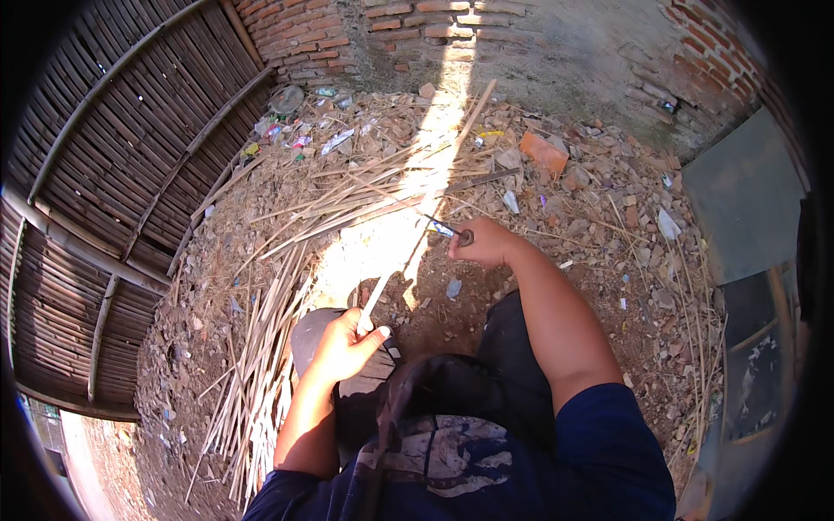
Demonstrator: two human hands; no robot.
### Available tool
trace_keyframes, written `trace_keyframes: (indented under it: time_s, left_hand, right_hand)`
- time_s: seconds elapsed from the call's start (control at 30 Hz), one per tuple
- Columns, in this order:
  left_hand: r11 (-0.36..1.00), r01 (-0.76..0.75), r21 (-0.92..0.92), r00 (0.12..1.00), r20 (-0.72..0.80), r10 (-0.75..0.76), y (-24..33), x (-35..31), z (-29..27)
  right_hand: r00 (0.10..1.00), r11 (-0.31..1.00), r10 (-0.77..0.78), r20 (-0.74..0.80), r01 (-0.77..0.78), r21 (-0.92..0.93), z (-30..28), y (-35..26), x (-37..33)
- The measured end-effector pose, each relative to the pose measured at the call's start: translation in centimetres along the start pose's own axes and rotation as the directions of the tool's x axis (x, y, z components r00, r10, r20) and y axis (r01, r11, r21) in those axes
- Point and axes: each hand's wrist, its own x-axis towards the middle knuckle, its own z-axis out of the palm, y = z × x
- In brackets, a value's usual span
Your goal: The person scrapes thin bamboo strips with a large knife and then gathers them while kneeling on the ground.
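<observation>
My left hand (pixel 349 345) is closed round the near end of a pale bamboo strip (pixel 375 296), over my left knee. The strip slants up and away to the right, into bright sunlight that washes out its far part. My right hand (pixel 486 243), farther forward and to the right, grips what looks like a knife (pixel 445 227). Its round handle end (pixel 467 237) shows at the fist, and its thin dark blade points up and to the left. Glare hides whether blade and strip touch. Beside my left leg lies a heap of split bamboo strips (pixel 265 382).
More bamboo strips (pixel 356 204) lie across the ground ahead. Rubble and litter cover the earth, with an orange brick (pixel 544 154) at the far right. A bamboo slat wall (pixel 130 130) stands left, a brick wall (pixel 417 39) ahead, grey panels (pixel 745 195) right.
</observation>
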Motion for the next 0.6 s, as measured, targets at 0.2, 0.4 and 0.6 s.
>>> trace_keyframes:
  time_s: [0.2,0.4,0.6]
  left_hand:
    - [0.999,0.037,-0.018,0.999,0.009,-0.037,-0.3,0.3,0.0]
    - [0.998,0.05,0.024,0.998,0.027,-0.051,-0.5,-0.1,-0.2]
    - [0.992,0.073,0.101,0.994,0.075,-0.08,0.2,0.3,-0.1]
  right_hand:
    - [0.959,0.974,0.225,-0.173,-0.214,0.075,-0.1,2.7,0.2]
    - [0.998,0.954,-0.06,0.018,0.063,-0.294,1.3,-3.7,-1.4]
    - [0.974,0.988,0.148,-0.174,-0.154,-0.024,-0.3,-0.7,0.0]
